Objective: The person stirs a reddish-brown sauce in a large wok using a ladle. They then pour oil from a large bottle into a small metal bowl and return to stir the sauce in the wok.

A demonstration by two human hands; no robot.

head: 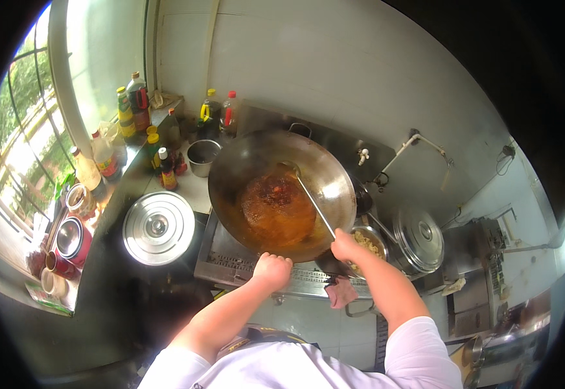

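Note:
A large metal wok (331, 194) stands on the stove, with bubbling reddish-brown liquid (277, 209) and darker red matter inside. My right hand (348, 247) grips the long handle of a metal ladle (316, 206), whose bowl lies at the far side of the liquid. My left hand (273, 272) is closed at the near rim of the wok; whether a handle or cloth is inside it is hidden. A metal bowl of pale food pieces (367, 245) sits partly behind my right forearm. A pink cloth (341, 292) hangs at the stove's front edge.
Left of the wok are a round metal lid (158, 227), a steel pot (202, 163) and several sauce bottles (167, 170). Jars and containers (73, 238) line the window ledge. On the right stands a lidded steel pot (418, 238); a water tap (362, 155) is on the back wall.

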